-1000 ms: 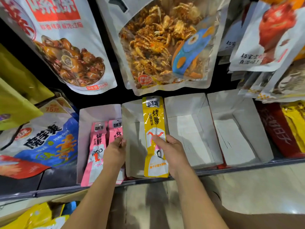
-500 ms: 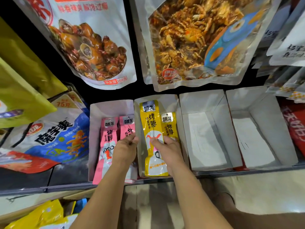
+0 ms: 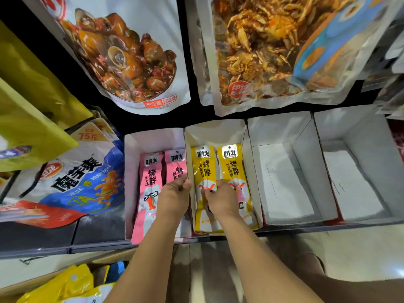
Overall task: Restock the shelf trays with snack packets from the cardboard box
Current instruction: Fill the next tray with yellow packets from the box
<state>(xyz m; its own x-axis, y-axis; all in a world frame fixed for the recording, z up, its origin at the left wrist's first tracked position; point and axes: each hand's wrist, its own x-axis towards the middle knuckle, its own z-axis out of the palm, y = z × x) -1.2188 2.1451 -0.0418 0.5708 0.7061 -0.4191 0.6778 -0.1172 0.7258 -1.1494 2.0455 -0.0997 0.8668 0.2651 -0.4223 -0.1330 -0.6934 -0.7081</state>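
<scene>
Four white card trays stand side by side on the shelf edge. First tray, leftmost: two long pink packets, glossy film, lying flat side by side with their hang-holes to the rear. Second tray: two long yellow packets of the same shape, side by side, printed with dark characters and a cartoon face. Third tray and fourth tray: plain white folded card, creased floors showing. Left hand: fingers curled, resting on the right-hand pink packet at the wall between first and second trays; whether it grips the packet or the wall cannot be told. Right hand: fingers bent down, pressing on the two yellow packets at mid-length. Box: brown card, below the shelf at lower left, holding more yellow packets in crinkled film. Above: large hanging pouches, shiny, printed with seafood.
</scene>
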